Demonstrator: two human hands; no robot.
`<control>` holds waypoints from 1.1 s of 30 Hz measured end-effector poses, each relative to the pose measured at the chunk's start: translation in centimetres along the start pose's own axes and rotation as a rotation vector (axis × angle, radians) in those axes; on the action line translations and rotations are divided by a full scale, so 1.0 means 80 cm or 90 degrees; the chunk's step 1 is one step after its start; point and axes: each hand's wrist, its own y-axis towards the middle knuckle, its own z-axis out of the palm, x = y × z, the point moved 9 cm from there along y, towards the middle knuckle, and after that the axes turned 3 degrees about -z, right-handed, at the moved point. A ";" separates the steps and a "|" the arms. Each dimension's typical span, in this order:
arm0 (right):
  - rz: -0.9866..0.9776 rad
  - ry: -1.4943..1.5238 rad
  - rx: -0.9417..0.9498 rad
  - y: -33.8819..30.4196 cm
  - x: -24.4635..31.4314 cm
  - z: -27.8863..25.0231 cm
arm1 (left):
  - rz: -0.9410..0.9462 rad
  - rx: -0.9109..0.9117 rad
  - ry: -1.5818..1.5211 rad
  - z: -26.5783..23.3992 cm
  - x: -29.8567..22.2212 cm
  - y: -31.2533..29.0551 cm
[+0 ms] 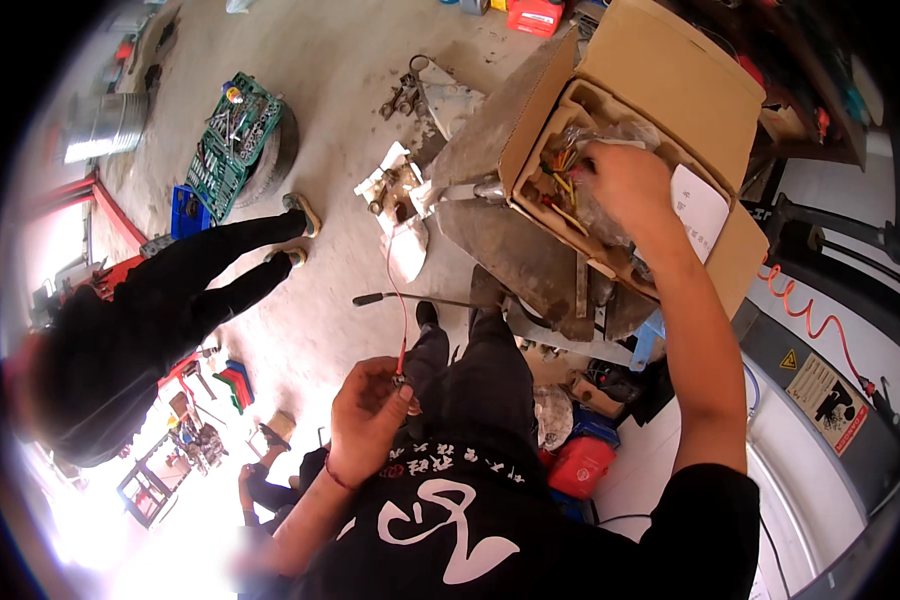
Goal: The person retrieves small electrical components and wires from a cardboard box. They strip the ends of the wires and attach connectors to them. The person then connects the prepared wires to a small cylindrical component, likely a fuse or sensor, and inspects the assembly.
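Observation:
My left hand (pixel 363 412), in front of my lap, pinches a thin red wire (pixel 401 335) near a small metal end piece. The wire rises from the fingers and curves up toward the white paper on the floor. My right hand (pixel 628 188) reaches into an open cardboard box (pixel 660 75) at the upper right. Its fingers are bent and drawn together beside a clear plastic bag (pixel 602 222) and several yellow, red and green leads (pixel 562 180). What the right fingertips hold is hidden.
The box rests on a dark worn stand (pixel 510 250). A white sheet (pixel 700 212) lies at its right side. A green socket set (pixel 232 140) lies on a tyre (pixel 273 165) at left, near a person in dark clothes (pixel 170 310). A coiled orange hose (pixel 805 320) hangs right.

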 end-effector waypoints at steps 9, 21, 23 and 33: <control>0.047 -0.083 0.172 -0.008 -0.031 0.062 | -0.001 -0.095 -0.071 -0.020 0.004 0.014; -0.037 -0.107 0.082 0.026 -0.015 0.067 | -0.010 -0.055 -0.105 -0.009 0.002 0.041; -0.051 -0.099 0.110 0.019 -0.005 0.069 | -0.009 -0.062 -0.107 -0.012 0.004 0.041; -0.080 -0.085 0.086 0.010 -0.011 0.085 | 0.024 -0.062 -0.101 -0.009 -0.002 0.042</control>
